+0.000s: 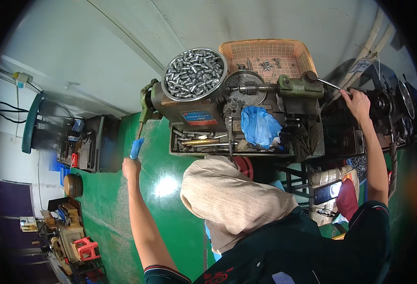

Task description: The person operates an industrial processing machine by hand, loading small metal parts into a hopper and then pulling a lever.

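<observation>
Green paint marks the ends of the bench machine (170, 108) in the upper middle of the frame, and a hand is at a lever on each side of it. Left of centre, the left hand (131, 168) is wrapped around the lower end of a blue-wrapped handle (136, 148) that hangs from the green bracket (147, 102). At upper right, the right hand (358, 105) has its fingers curled around the outer end of a slanting metal lever (329, 84), which runs to a round dark hub (309, 75). Between them the drill-type chuck (249, 88) lies level above a round pan (266, 98) of shavings; whether its tip meets a part is too small to tell. Working both levers well would call for smooth, even pressure, the right arm easing rather than jerking, and eyes on the chuck. Fingers and sleeves should stay away from it, and so should the loose blue wrap (260, 127) bunched just below. A wide bowl (226, 71) heaped with metal parts (194, 73) sits on top, near the chuck, so knocks that could spill it are worth avoiding.
</observation>
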A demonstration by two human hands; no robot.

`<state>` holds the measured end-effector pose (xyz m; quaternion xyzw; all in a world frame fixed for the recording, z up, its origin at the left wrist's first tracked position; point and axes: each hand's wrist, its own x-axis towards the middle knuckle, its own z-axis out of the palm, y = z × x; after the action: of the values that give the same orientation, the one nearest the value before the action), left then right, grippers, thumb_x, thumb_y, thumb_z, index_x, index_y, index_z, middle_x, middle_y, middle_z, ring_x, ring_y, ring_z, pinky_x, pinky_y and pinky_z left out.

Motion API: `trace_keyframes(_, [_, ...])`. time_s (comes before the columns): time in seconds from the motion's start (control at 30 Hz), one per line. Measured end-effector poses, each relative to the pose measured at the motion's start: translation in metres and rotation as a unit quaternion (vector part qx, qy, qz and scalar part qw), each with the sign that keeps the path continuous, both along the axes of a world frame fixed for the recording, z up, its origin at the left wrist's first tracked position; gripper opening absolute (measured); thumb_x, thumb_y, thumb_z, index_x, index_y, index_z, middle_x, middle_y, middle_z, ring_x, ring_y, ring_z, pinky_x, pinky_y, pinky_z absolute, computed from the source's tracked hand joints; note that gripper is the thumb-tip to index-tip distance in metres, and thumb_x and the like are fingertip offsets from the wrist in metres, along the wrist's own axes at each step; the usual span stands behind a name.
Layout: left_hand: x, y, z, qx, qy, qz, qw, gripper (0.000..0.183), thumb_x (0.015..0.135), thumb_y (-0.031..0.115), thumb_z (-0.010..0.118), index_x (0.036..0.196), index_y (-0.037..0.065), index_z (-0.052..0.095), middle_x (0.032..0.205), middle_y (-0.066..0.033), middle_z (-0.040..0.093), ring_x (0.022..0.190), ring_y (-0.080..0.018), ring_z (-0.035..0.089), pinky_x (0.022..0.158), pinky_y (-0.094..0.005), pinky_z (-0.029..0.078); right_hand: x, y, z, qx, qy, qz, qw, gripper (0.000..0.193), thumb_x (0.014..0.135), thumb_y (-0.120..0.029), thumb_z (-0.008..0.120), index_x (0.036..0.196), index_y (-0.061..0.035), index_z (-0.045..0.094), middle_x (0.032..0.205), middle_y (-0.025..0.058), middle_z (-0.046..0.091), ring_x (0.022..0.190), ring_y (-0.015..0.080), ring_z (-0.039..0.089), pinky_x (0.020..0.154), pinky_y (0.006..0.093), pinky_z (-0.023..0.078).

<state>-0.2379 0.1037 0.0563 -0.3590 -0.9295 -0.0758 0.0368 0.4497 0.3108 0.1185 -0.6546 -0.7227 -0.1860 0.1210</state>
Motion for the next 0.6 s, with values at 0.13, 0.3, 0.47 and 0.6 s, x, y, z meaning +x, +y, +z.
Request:
trace_keyframes(0.13, [0.008, 0.003, 0.004, -0.001, 0.001, -0.007, 1.0, 0.019, 0.07, 0.018, 0.058, 0.077, 0.001, 0.063, 0.075, -0.0229, 0.059, 0.074, -0.0377, 0.059, 0.064, -0.0436, 0.047, -0.001, -0.011, -0.001, -0.006, 0.025, -0.005, 1.0, 0.054, 0.078, -0.049, 0.05, 0.061, 0.0009, 0.058, 0.056, 0.0196, 0.054, 0.057, 0.0362, 0.055, 0.052, 0.0414, 0.043])
trace_keyframes(0.3, [0.003, -0.001, 0.0, -0.008, 0.004, 0.002, 1.0, 0.02, 0.07, 0.02, 0.059, 0.078, 0.002, 0.063, 0.077, -0.0225, 0.06, 0.075, -0.0372, 0.059, 0.065, -0.0432, 0.047, -0.01, -0.017, 0.0, -0.014, 0.023, -0.03, 0.999, 0.054, 0.078, -0.051, 0.049, 0.063, 0.0004, 0.06, 0.057, 0.0203, 0.055, 0.058, 0.0355, 0.056, 0.053, 0.0412, 0.044])
trace_keyframes(0.47, [0.007, 0.003, 0.002, -0.021, -0.004, 0.013, 1.0, 0.024, 0.071, 0.023, 0.06, 0.08, 0.001, 0.063, 0.079, -0.0222, 0.06, 0.077, -0.0371, 0.059, 0.067, -0.0427, 0.047, -0.012, -0.018, 0.0, -0.012, 0.013, -0.045, 0.999, 0.055, 0.078, -0.052, 0.048, 0.066, -0.0003, 0.062, 0.058, 0.0197, 0.056, 0.059, 0.0348, 0.057, 0.053, 0.0407, 0.045])
trace_keyframes(0.6, [0.008, 0.005, 0.006, -0.017, -0.013, 0.02, 1.0, 0.026, 0.071, 0.024, 0.061, 0.079, -0.001, 0.063, 0.078, -0.0224, 0.06, 0.077, -0.0372, 0.059, 0.067, -0.0424, 0.047, -0.015, -0.02, 0.0, -0.012, 0.014, -0.05, 0.999, 0.056, 0.078, -0.053, 0.047, 0.067, -0.0006, 0.063, 0.059, 0.0193, 0.056, 0.059, 0.0345, 0.057, 0.054, 0.0404, 0.045])
